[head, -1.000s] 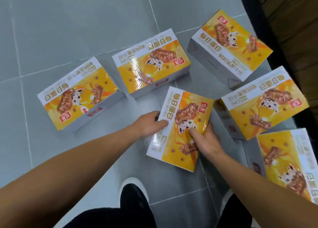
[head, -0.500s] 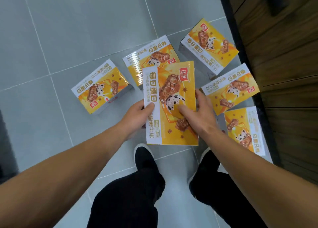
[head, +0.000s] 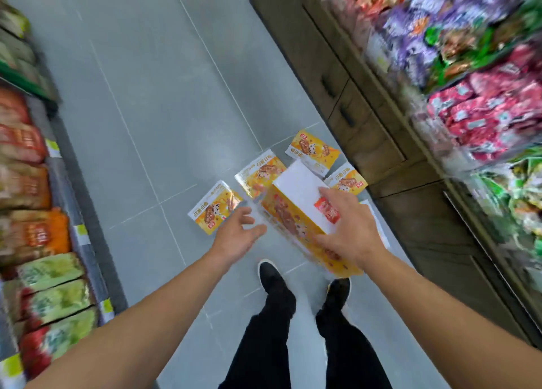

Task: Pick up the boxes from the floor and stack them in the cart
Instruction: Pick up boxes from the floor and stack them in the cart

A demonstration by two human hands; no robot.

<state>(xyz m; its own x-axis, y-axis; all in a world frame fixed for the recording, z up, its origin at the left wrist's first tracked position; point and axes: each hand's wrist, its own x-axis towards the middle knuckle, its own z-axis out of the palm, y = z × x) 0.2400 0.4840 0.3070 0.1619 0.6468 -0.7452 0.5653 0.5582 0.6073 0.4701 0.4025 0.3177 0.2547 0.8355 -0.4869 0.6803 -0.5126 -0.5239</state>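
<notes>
We see the right hand (head: 347,227), fingers spread, gripping a tilted box (head: 296,212), apparently; the left hand (head: 239,236) spread, apart; four boxes (head: 215,206) between blurred shelves (head: 475,101).

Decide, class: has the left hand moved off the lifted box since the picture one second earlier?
Yes. The left hand now hangs open, apart from the lifted box that the right hand holds, well above the boxes on the floor.
</notes>
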